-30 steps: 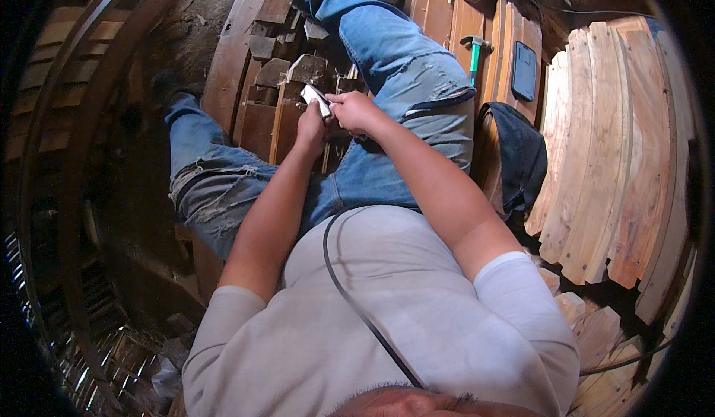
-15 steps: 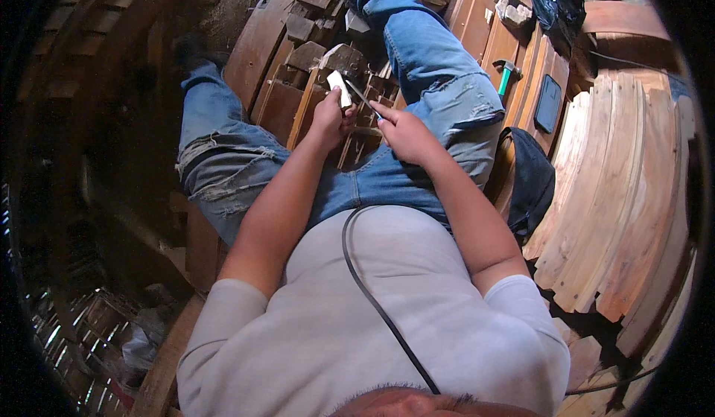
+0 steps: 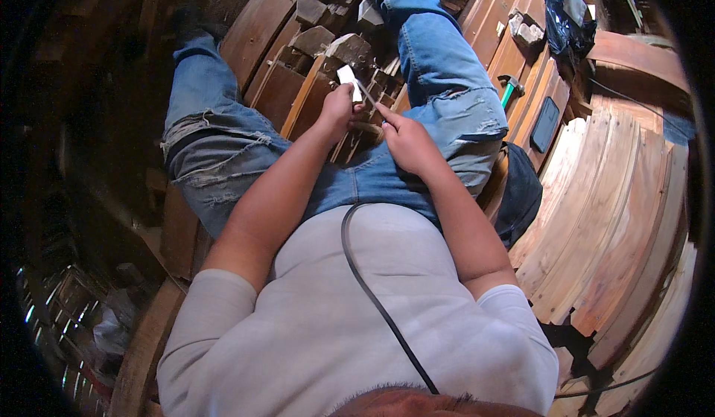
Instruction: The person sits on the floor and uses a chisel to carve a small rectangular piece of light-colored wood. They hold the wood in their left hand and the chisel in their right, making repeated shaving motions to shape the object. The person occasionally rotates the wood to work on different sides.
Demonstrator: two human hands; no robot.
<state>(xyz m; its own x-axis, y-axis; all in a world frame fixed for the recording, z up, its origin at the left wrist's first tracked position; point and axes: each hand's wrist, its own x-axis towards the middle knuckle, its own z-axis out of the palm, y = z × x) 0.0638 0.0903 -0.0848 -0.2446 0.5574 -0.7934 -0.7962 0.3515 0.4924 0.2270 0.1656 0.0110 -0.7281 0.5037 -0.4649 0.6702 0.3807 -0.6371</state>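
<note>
Between my spread knees, my left hand is closed round a small pale, whitish block, which juts up tilted from the fingers. The fingers of my right hand are wrapped round the handle of a slim tool with a narrow metal blade. Its blade points up and left to the right side of the pale block. Whether the two touch is too small to tell, and so is the exact kind of tool. Behind my hands lie rough wooden blocks on brown boards.
Right of my knee lie a green-handled hammer, a dark phone and a dark cap. A black plastic bag sits farther back. Long pale planks are stacked at the right. A black cable runs down my shirt.
The whole view has shifted a little. My left hand and the pale block have turned slightly and moved up and right in the picture. Both hands keep their grips.
</note>
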